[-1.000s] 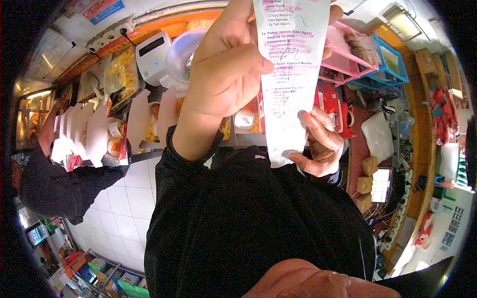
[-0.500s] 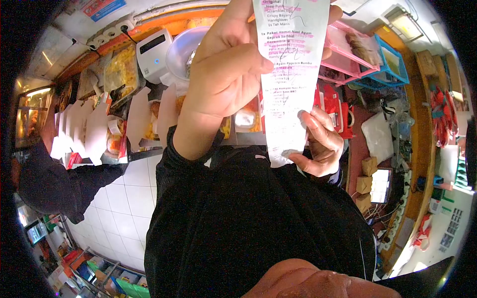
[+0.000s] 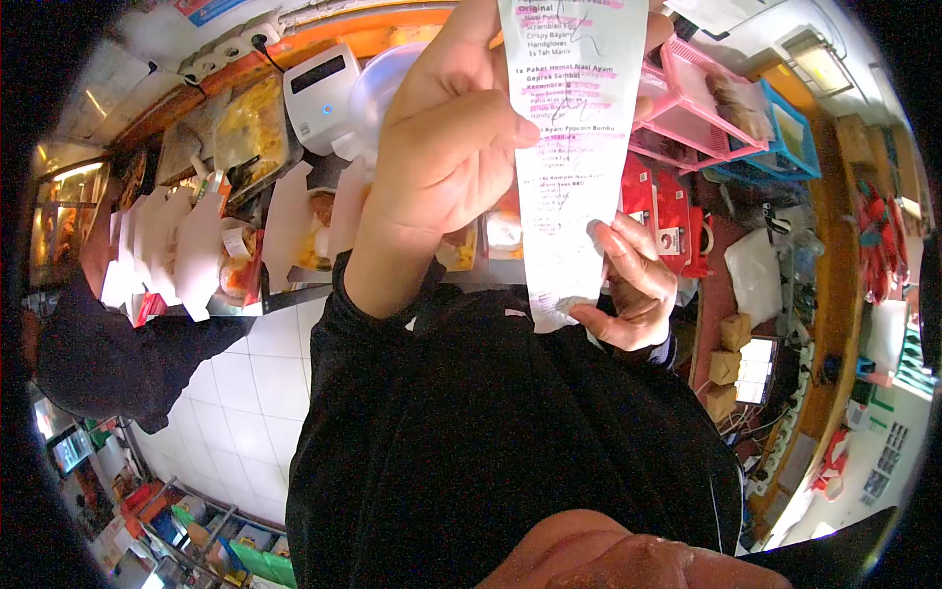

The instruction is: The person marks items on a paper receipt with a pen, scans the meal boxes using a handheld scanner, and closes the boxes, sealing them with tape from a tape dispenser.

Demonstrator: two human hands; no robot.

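Gripping one long paper slip point(image 3: 564, 187) at one o'clock in the view, two hands held it up before the chest of the person's black top point(image 3: 510, 422). The left hand point(image 3: 451, 162), at twelve o'clock, was mostly closed, its curled fingers beside the slip's left edge and a fingertip against the paper; more fingertips showed past the right edge (whose, I could not tell). The right hand point(image 3: 633, 285), at three o'clock, was half curled, pinching the slip's bottom end between thumb and finger. The slip carried printed lines, pink marks and pen strokes.

Around them, one white machine point(image 3: 324, 98) with a blue light stood at eleven o'clock, just beside one pale bowl point(image 3: 383, 83). One tray of yellow food point(image 3: 250, 128) lay at ten, and several upright carton flaps point(image 3: 172, 245) (too overlapped to count) stood past nine. One co-worker point(image 3: 118, 353), dark-clothed, was at nine. Pink baskets point(image 3: 687, 108) sat between one and two, touching or just beside a blue basket point(image 3: 785, 133) at two. Three small brown boxes point(image 3: 726, 365) stood in a row near one lit screen point(image 3: 756, 371), between three and four.
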